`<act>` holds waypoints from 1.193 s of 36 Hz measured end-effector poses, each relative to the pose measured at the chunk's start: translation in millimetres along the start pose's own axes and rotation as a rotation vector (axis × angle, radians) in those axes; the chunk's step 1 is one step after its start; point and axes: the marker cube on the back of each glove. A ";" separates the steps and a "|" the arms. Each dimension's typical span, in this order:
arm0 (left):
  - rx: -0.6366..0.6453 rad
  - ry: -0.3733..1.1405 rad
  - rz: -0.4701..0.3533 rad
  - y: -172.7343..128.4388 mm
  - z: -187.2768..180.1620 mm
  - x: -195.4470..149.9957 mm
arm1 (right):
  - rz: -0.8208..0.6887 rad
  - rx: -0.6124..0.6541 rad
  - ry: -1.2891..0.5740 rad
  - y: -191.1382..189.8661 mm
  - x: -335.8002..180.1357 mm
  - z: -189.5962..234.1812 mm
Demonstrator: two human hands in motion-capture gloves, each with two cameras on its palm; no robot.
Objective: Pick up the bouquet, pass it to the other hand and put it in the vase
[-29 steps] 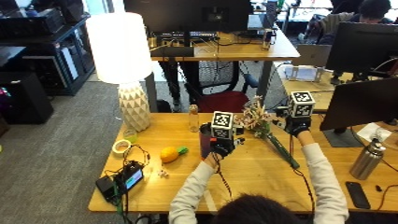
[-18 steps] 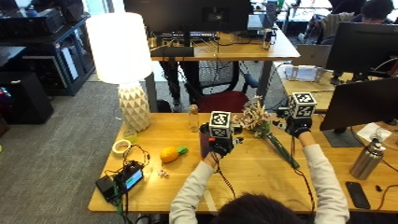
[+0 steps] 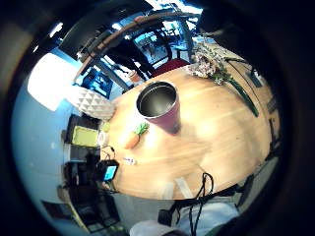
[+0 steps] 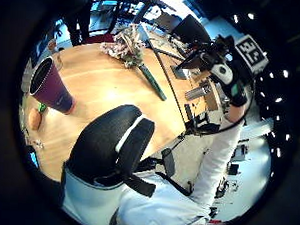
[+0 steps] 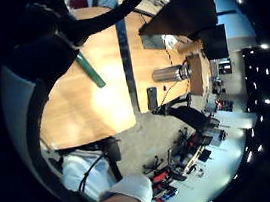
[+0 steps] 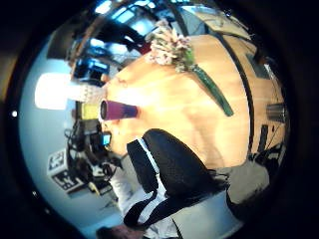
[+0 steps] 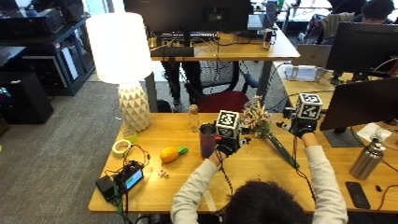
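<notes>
Both hands are up over the worktop (image 7: 261, 172) and the bouquet (image 7: 264, 126) is lying flat on the wood, pale blooms towards the far edge, its long green-wrapped stem running back towards the person's right side. The purple vase (image 7: 208, 140) stands upright just left of it, mouth open and empty in the left palm view, an easy target. The right hand (image 7: 302, 127) hovers above the stem end, near the flowers but touching nothing; its grip I cannot tell from here, the fingers are hidden. The left hand (image 7: 225, 145) waits beside the vase, holding nothing as far as I can see, though whether its grip is relaxed or curled I cannot tell either. So the pickup looks like the step in hand, not yet made. To do it well, I'd say the right hand should come down on the green stem, about mid-length, not on the blooms, which look delicate and would crush. Lift it level, leave bare stem showing below the hold so the left has somewhere to take it. A small orange fruit (image 7: 169, 153) and a white lamp (image 7: 124, 70) sit off to the left, well apart from the action.
</notes>
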 end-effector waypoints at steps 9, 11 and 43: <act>-0.025 0.009 0.021 17.9 -5.0 12.3 | 0.208 -0.063 -0.181 -73.4 58.7 68.8; -0.023 0.017 0.024 19.1 -3.1 12.2 | 0.241 -0.103 -0.214 -65.4 58.7 78.3; -0.085 0.072 0.004 15.3 19.7 -5.5 | 0.274 -0.364 -0.204 -12.8 28.3 239.9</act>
